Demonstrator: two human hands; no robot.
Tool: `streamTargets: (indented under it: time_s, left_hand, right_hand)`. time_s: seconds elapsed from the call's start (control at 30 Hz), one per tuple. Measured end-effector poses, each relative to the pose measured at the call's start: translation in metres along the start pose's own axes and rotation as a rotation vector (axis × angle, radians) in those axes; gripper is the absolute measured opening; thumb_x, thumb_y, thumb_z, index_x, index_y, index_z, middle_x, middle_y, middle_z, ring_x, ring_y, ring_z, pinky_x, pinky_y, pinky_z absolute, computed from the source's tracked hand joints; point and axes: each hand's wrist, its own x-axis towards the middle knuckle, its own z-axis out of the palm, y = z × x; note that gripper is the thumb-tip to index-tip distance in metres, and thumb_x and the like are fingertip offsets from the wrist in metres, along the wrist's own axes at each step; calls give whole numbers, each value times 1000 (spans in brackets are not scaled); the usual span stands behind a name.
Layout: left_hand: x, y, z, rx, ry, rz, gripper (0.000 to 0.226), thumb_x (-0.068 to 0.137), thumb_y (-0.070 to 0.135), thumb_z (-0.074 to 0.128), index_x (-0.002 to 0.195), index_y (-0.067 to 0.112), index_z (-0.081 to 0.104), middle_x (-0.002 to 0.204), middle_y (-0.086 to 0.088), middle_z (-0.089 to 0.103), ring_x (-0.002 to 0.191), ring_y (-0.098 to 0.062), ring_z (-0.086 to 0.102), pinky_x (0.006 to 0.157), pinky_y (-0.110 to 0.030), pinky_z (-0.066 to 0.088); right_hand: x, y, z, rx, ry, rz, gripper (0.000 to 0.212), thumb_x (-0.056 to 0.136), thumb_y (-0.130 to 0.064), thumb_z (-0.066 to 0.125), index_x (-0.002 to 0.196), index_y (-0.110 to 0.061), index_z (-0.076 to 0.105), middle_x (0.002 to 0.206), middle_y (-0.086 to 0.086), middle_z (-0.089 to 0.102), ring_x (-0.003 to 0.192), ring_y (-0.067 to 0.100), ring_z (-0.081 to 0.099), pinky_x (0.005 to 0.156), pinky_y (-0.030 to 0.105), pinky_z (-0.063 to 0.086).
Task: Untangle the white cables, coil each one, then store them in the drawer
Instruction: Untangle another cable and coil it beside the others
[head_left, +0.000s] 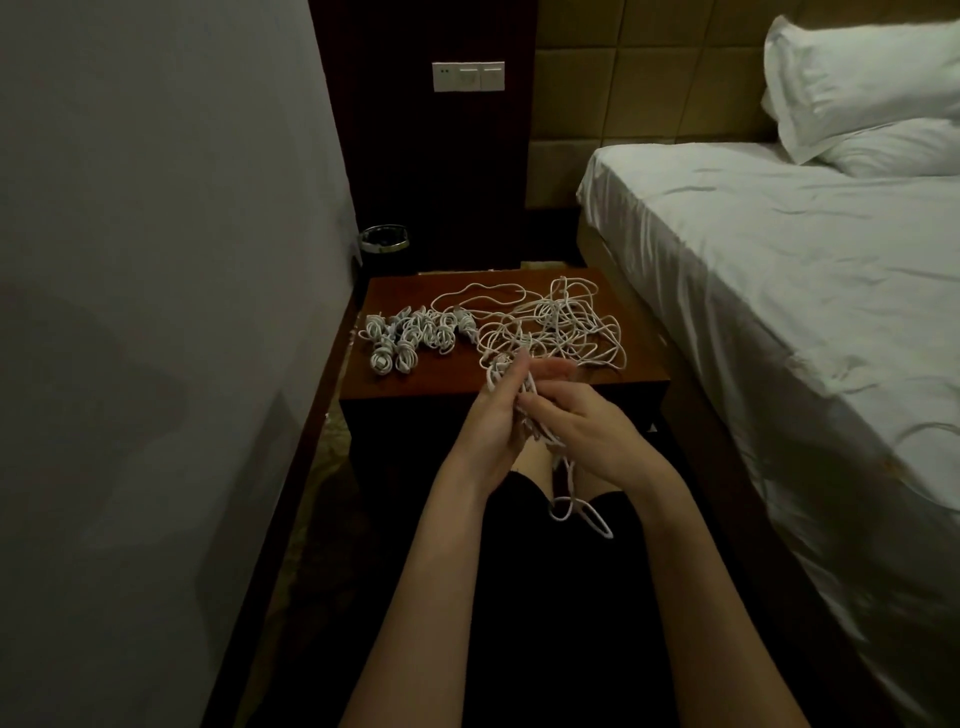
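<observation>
A dark wooden surface (415, 384) stands at center frame between wall and bed. On its left half lies a cluster of coiled white cables (408, 338); across its right half spreads a loose tangle of white cable (556, 325).

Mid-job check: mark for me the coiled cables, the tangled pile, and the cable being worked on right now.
coiled cables (410, 338): head view, middle of the bundles on the nightstand's left.
tangled pile (558, 325): head view, centre of the loose heap on the right.
cable in the hands (571, 512): head view, loop dangling below the hands.
</observation>
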Motion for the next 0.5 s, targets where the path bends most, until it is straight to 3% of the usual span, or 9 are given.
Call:
streamTargets:
  time_s: [0.07, 0.13, 0.2, 0.27, 0.33, 0.43, 0.5]
  left_hand:
    - [0, 3, -8, 84, 45, 5, 34, 98, 35, 47, 93, 13, 72, 86, 0, 69, 78, -12, 64, 63, -22, 49]
    - [-2, 11, -15, 216, 143, 54, 31, 97, 36, 49, 95, 15, 71, 83, 0, 63, 72, -15, 55, 57, -24, 39]
    - [-4, 20, -16, 450, 196, 111, 40, 97, 46, 46, 96, 14, 71, 84, 1, 63, 73, -14, 56, 57, -21, 37]
    - [-4, 26, -12, 719, 191, 130, 51, 97, 53, 42, 87, 12, 71, 77, 3, 64, 69, -10, 59, 57, -20, 42]
    - [-4, 28, -10, 972, 182, 101, 55, 98, 51, 43, 72, 8, 66, 62, 2, 58, 59, -14, 57, 54, -25, 42]
    - [-4, 27, -10, 1025, 187, 81, 53, 98, 29, 48, 48, 12, 43, 41, 6, 41, 39, -8, 40, 45, -26, 31]
    - [-4, 26, -11, 968, 201, 105, 51, 95, 20, 48, 45, 14, 38, 33, 6, 37, 30, -6, 39, 39, -20, 30]
  right_hand:
    - [1, 6, -5, -7, -30, 9, 26, 101, -24, 45, 102, -9, 66, 95, 16, 64, 79, 26, 59, 72, 28, 45]
    - [1, 12, -12, -62, -51, 30, 27, 101, -24, 45, 97, -7, 66, 84, 9, 60, 71, 17, 52, 68, 28, 41]
    - [0, 12, -15, -112, -77, 39, 26, 101, -24, 46, 88, -14, 66, 75, -2, 57, 64, 4, 50, 62, 19, 39]
    - [0, 9, -14, -128, -123, 35, 24, 100, -24, 47, 89, -14, 67, 76, -2, 58, 63, 5, 49, 58, 17, 38]
    - [1, 8, -13, -153, -142, 18, 26, 100, -24, 48, 97, -8, 68, 82, 7, 61, 68, 15, 51, 62, 23, 41]
    - [0, 11, -13, -212, -119, 1, 30, 96, -42, 51, 90, -20, 71, 77, 11, 60, 66, 24, 50, 65, 44, 41]
    - [0, 14, -13, -175, -93, 8, 35, 89, -58, 52, 81, -30, 71, 63, 0, 54, 57, 19, 46, 56, 43, 38]
